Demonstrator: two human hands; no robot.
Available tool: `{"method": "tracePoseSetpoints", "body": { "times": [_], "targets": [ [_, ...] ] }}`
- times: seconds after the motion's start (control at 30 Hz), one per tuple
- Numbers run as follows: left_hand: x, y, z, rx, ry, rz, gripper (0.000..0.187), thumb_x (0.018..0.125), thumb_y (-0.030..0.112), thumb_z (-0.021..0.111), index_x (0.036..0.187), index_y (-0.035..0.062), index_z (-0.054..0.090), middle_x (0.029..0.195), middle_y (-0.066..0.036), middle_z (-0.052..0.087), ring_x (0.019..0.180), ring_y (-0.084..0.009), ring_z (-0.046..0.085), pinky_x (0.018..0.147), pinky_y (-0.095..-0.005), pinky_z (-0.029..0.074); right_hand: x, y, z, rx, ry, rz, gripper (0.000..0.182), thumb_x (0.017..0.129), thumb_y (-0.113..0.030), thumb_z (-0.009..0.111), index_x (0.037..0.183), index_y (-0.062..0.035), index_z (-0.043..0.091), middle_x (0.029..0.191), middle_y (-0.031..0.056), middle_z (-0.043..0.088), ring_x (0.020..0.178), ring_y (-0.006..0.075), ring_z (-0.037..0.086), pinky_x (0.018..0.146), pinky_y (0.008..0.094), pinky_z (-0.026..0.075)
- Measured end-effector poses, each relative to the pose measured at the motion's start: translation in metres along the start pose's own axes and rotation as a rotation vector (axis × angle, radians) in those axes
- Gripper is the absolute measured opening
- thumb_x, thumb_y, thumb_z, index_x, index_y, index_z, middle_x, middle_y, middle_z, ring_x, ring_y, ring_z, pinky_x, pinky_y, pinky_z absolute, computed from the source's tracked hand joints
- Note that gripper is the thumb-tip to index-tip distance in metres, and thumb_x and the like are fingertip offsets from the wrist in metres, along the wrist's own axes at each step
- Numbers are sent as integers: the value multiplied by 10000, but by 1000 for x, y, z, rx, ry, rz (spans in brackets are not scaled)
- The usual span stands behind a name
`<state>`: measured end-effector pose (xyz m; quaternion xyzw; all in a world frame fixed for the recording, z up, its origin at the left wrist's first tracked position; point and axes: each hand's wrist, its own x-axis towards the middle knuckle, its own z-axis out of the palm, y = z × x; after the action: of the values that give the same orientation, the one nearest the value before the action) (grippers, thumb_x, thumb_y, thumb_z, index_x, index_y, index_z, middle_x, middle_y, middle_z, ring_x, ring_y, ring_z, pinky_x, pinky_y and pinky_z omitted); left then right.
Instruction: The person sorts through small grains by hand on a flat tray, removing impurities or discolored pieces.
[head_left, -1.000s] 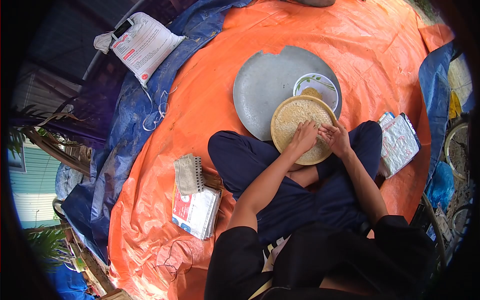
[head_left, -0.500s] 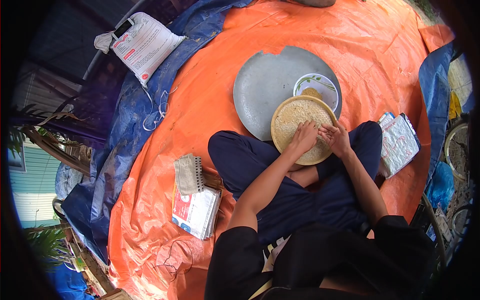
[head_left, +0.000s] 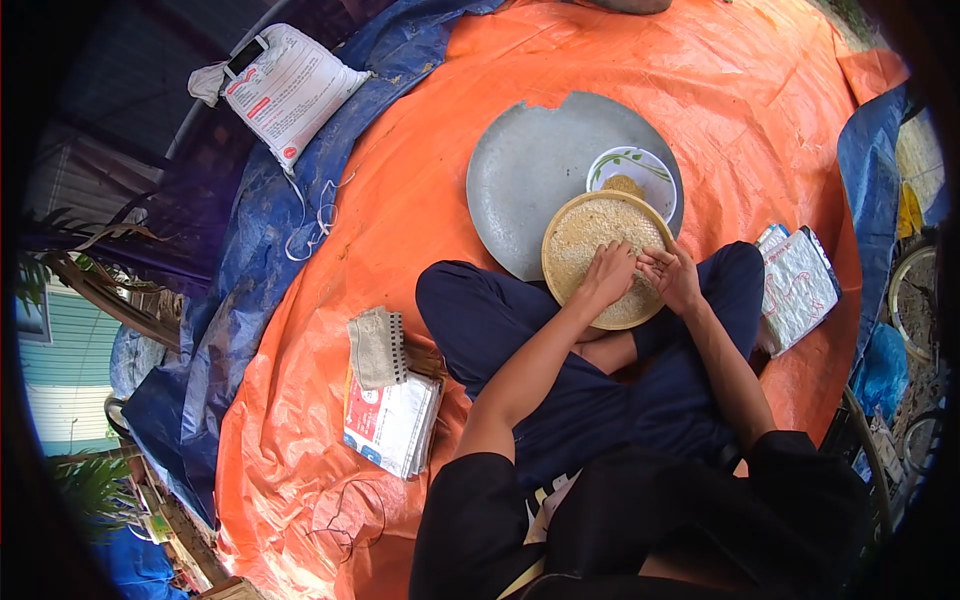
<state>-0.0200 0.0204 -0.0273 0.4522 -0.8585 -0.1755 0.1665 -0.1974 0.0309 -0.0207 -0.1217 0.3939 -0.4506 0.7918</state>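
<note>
A round, shallow woven tray [head_left: 551,235] rests over my crossed legs, spread with pale grains [head_left: 590,228]. Over the middle of the grains, my left hand [head_left: 611,268] has its fingers bent down and drawn together, the tips touching them. My right hand [head_left: 674,277] is at the tray's right side, thumb and fingers pinched close to the left fingertips. Anything between the fingers of either hand is too small to make out. Beyond the tray, a white bowl [head_left: 655,172] with a green leaf pattern holds yellowish-brown grain [head_left: 624,186].
The bowl stands on a large grey disc [head_left: 520,160] with a broken edge, laid on an orange tarp [head_left: 400,200]. Stacked flat bags [head_left: 400,430] lie left of my legs, silvery packs [head_left: 803,285] right. A white sack [head_left: 295,95] sits on blue tarp [head_left: 235,270].
</note>
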Motion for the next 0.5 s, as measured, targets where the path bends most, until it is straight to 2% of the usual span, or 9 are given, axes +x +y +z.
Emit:
{"method": "tracePoseSetpoints", "body": {
  "times": [0.5],
  "targets": [
    [0, 0, 0, 21, 10, 12, 148, 692, 122, 677, 826, 60, 687, 1008, -128, 567, 1004, -282, 537, 848, -403, 421, -1, 0, 2, -6, 2, -2, 560, 952, -430, 404, 1113, 82, 565, 1012, 163, 635, 979, 255, 619, 892, 292, 500]
  ]
}}
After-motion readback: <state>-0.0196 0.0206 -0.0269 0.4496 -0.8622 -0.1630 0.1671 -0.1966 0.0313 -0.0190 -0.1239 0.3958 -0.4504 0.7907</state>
